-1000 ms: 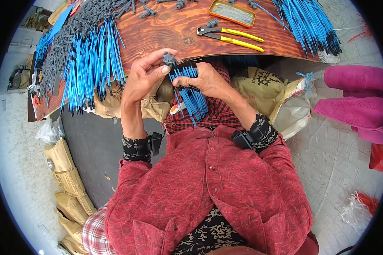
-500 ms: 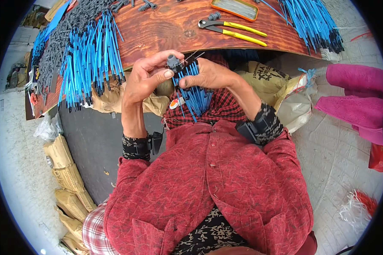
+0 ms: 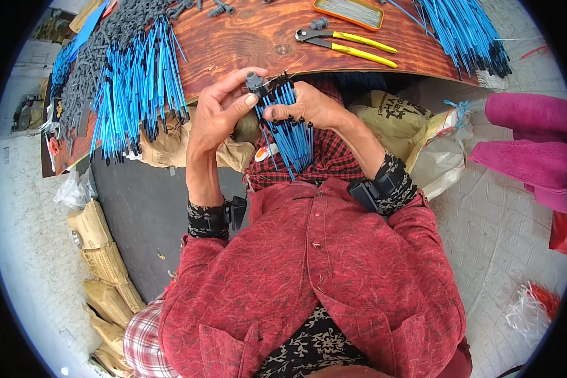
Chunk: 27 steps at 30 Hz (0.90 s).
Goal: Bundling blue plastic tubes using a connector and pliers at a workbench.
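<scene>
My left hand pinches a grey plastic fitting between thumb and fingers. Opposite it, my right hand grips a bundle of thin blue tubes with black tips, above my lap. The two hands are close together, and the fitting is right beside the upper tube ends. A fine wire-like strand sticks out there towards the table; which hand has hold of it is hard to make out. Part of the bundle is hidden by my right thumb and fingers.
Across the wooden table lie yellow-handled pliers and an orange-rimmed tray of thin pins. Blue tubes and grey fittings are heaped at left, more tubes at right. Sacks stand under the table edge.
Both hands stay close together with slight shifts. The fitting has tipped a little, and the dark strands by the tube ends have changed angle. More black tips show below my right thumb.
</scene>
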Each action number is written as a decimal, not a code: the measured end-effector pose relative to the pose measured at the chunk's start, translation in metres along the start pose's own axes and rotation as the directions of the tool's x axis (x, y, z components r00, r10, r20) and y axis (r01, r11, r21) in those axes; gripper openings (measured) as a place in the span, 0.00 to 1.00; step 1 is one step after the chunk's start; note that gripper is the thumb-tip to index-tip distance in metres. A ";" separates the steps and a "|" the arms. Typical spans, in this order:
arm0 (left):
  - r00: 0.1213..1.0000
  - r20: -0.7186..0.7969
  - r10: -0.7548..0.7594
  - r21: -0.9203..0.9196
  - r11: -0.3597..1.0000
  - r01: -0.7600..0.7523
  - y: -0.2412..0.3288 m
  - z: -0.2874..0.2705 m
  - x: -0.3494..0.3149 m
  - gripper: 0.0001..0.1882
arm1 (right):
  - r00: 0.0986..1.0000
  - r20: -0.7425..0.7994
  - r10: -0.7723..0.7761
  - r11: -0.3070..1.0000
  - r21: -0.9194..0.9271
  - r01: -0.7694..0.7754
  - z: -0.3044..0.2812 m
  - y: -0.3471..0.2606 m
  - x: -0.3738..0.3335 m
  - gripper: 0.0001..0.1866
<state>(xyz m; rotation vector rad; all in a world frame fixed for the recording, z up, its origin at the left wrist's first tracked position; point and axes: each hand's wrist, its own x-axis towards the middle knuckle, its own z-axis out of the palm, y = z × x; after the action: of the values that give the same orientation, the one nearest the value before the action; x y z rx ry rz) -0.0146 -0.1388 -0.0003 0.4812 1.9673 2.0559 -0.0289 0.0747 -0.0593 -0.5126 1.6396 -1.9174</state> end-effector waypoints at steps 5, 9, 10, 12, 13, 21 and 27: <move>1.000 -0.011 0.003 -0.020 1.000 -0.003 -0.003 -0.001 0.004 0.21 | 0.996 -0.088 -0.026 0.994 -0.108 0.017 0.003 -0.008 -0.005 0.27; 0.999 -0.035 0.003 -0.008 1.000 -0.003 -0.004 -0.001 0.004 0.22 | 0.996 -0.091 -0.017 0.998 -0.067 0.011 0.004 -0.009 -0.006 0.31; 0.999 -0.034 -0.005 -0.004 1.000 0.005 -0.005 -0.001 0.004 0.22 | 0.993 -0.115 -0.037 0.998 -0.056 0.031 0.005 -0.007 -0.006 0.33; 0.999 -0.035 -0.012 0.001 1.000 0.012 -0.005 -0.002 0.005 0.22 | 0.989 -0.138 -0.057 0.998 -0.045 0.051 0.008 0.001 -0.005 0.35; 0.999 -0.036 -0.008 -0.010 1.000 0.008 -0.006 -0.002 0.006 0.22 | 0.976 -0.182 -0.123 0.992 -0.029 0.119 0.011 0.006 -0.004 0.36; 0.999 -0.032 -0.018 -0.015 1.000 0.017 -0.004 -0.005 0.005 0.22 | 0.987 -0.149 -0.065 0.998 -0.016 0.063 0.012 -0.007 -0.009 0.36; 1.000 -0.019 -0.013 0.020 1.000 0.014 -0.002 -0.006 0.005 0.22 | 0.992 -0.114 -0.053 0.999 -0.016 0.051 0.009 -0.011 -0.006 0.32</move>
<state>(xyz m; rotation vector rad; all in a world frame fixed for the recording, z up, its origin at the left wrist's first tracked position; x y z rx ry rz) -0.0221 -0.1421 -0.0023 0.4530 1.9990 2.0416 -0.0207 0.0722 -0.0468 -0.4623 1.7278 -2.0085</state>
